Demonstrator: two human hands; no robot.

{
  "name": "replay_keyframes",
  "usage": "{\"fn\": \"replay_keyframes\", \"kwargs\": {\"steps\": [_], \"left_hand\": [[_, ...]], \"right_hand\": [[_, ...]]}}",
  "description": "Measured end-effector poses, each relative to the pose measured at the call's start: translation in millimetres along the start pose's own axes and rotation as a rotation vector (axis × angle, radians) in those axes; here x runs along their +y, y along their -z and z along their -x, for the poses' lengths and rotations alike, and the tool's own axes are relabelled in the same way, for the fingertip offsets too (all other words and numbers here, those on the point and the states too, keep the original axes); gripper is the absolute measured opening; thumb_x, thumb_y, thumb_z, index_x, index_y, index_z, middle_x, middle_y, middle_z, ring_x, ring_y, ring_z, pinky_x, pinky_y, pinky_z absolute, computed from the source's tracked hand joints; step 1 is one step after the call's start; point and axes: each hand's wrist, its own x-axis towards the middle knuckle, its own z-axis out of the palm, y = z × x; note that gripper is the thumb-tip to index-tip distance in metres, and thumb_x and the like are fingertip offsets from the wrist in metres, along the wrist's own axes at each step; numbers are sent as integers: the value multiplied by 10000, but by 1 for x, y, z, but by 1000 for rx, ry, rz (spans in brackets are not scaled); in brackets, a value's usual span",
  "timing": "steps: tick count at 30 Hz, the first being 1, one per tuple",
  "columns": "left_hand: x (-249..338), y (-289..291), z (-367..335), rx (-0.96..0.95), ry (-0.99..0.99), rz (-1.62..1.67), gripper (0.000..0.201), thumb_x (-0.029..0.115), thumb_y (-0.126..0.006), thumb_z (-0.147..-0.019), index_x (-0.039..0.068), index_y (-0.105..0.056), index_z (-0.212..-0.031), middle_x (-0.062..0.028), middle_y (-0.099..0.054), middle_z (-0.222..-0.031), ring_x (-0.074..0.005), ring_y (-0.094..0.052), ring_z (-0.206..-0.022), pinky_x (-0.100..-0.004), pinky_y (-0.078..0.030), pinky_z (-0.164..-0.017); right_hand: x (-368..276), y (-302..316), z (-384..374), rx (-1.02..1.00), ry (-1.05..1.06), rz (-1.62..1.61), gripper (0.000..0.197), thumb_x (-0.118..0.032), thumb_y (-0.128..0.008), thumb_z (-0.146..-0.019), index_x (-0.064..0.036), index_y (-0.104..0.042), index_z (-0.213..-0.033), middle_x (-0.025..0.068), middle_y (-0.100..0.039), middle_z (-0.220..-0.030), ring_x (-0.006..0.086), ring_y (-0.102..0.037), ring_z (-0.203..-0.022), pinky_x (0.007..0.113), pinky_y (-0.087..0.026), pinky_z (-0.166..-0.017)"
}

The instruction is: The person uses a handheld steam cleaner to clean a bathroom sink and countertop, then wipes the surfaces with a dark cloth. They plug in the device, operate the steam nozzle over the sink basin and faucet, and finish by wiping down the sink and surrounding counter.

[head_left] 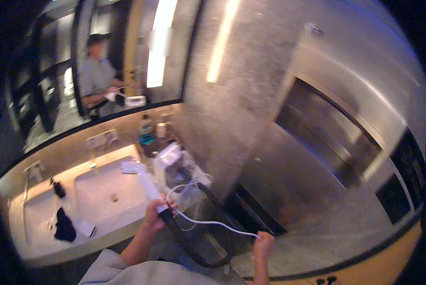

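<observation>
My left hand (pixel 158 212) is closed around the lower end of a long white wand (pixel 148 183) with a flat, wide head tilted up over the right basin. A black ribbed hose (pixel 186 254) runs from the wand's end, loops low in front of me and rises to a white appliance (pixel 175 164) on the counter's right end. Out to the right, my right hand (pixel 264 243) is closed on a white cord (pixel 213 222). The cord sags between my two hands and curls up towards the appliance. The fingertips of my right hand are partly hidden.
Two basins (pixel 84 185) are set in the pale counter, with wall taps above. A black cloth (pixel 64 225) and a small white item (pixel 86 227) lie near the left one. Bottles (pixel 146 130) stand behind the appliance. A mirror hangs above; a metal wall recess (pixel 327 133) is at right.
</observation>
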Motion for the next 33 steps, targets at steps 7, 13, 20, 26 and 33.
{"fn": "replay_keyframes", "kwargs": {"steps": [7, 13, 20, 26, 33], "left_hand": [[11, 74, 27, 35, -8, 80, 225, 86, -559, -694, 61, -455, -891, -154, -510, -903, -301, -532, -858, -370, -495, -687], [2, 113, 36, 81, 20, 40, 176, 36, -535, -706, 34, -465, -867, -192, -520, -1023, -316, -542, -955, -377, -510, -778], [12, 124, 55, 62, 26, -37, 287, 40, -544, -734, 25, -426, -995, -201, -499, -1087, -322, -541, -984, -430, -488, -825], [19, 138, 63, 71, 55, -199, 332, 115, -561, -769, 49, -444, -1072, -97, -525, -1079, -201, -560, -940, -339, -522, -685], [65, 123, 86, 22, 13, -248, 418, 69, -586, -674, 72, -461, -1073, -48, -519, -1009, -160, -561, -858, -288, -512, -613]], "right_hand": [[-44, 15, -16, -141, 62, 42, 253, -199, -532, -837, -1, -536, -679, 151, -522, -617, 306, -496, -638, 394, -386, -569], [-98, -18, -45, -166, 99, -483, 331, -268, -403, -905, 8, -561, -812, 143, -527, -784, 257, -489, -769, 361, -380, -690], [-190, -53, -81, -104, 251, -57, 265, -253, -434, -878, -24, -547, -944, 178, -489, -903, 307, -480, -733, 395, -399, -689], [-185, -121, -133, -546, 143, -496, 259, -148, -554, -824, -56, -524, -1064, 116, -596, -860, 201, -515, -581, 328, -456, -533], [-317, -91, -85, -596, 126, -1113, 346, -25, -592, -783, -12, -523, -1122, 124, -602, -974, 173, -576, -768, 267, -502, -632]]}}
